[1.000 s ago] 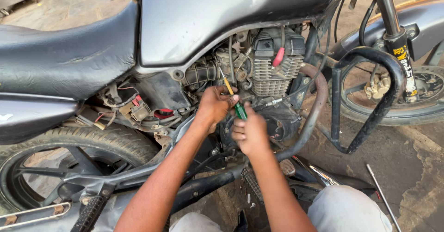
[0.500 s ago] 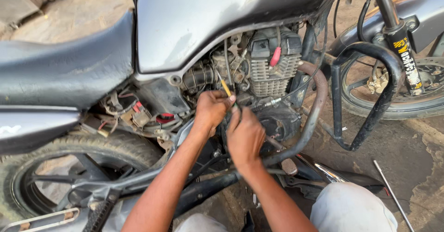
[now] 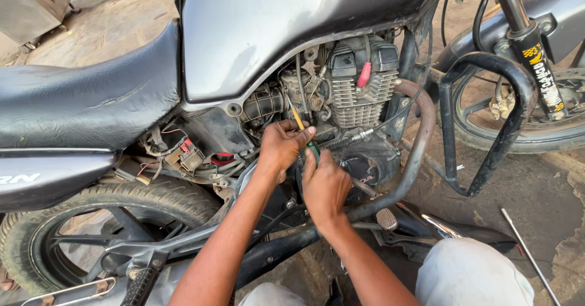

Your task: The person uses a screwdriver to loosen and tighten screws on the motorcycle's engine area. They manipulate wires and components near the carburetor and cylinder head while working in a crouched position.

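head view: both hands grip a slim screwdriver by the carburettor; left hand and right hand fingers clamped on its stiff, light, probably greasy handle.

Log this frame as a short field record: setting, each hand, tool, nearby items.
setting: grey motorcycle seen from its side, black seat to the rear
left hand: gripping a yellow-and-green-handled screwdriver at the engine
right hand: closed on the screwdriver's lower handle
engine: finned grey cylinder with a red cap
nearby: rusty exhaust pipe, thin metal rod lying on the ground
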